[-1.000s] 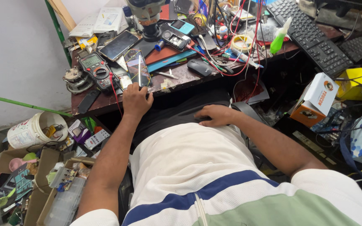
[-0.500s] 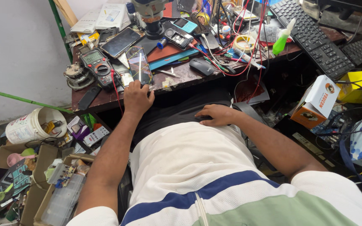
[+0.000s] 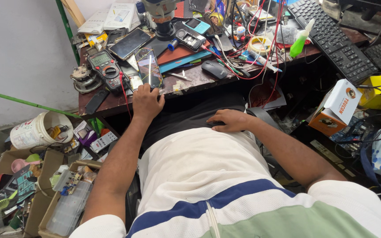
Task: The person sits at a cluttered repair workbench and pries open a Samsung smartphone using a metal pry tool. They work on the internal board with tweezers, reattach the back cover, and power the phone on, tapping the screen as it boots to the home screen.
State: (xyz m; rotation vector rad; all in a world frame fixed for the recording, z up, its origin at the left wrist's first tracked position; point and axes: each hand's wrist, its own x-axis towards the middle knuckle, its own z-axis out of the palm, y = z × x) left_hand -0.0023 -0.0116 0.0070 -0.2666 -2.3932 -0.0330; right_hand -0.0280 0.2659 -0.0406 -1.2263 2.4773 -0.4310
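While your left hand point(image 3: 147, 102) rests at the near edge of the desk point(image 3: 186, 83), its fingers curl over the bottom end of a phone point(image 3: 150, 68) lying flat beside the meter point(image 3: 106, 68). Your right hand point(image 3: 228, 120) lies loosely open in your lap, holding nothing. The phone looks unopened, and the tweezers point(image 3: 181, 76) lie untouched, so the repair seems barely begun.

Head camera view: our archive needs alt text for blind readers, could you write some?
A person's left hand rests on the near end of a phone at the edge of a cluttered wooden workbench, while the right hand lies on their lap. A multimeter, mouse, tangled red wires and a black keyboard crowd the bench.
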